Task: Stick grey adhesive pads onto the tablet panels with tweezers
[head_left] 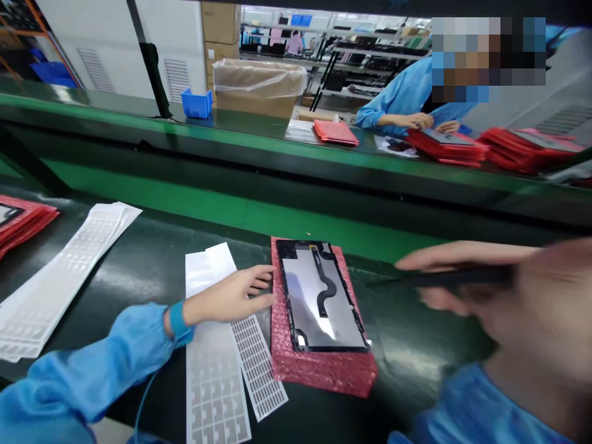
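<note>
A flat screen panel (319, 299) with a black flex cable lies face down on a pink bubble-wrap pad (324, 370) in front of me. My left hand (231, 297), in a blue sleeve, rests open with fingers stretched against the pad's left edge. Close to the camera and blurred, my right hand (499, 287) pinches a thin dark tool (444, 279) whose tip points left toward the panel. White sticker sheets (217, 376) lie under and beside my left hand.
More white sticker sheets (60, 271) lie at the left, beside a red stack (21, 222). Across the green conveyor (259, 216), a person in blue (407, 98) handles red stacked pads (448, 148). A blue bin (197, 103) and lined cardboard box (256, 86) stand behind.
</note>
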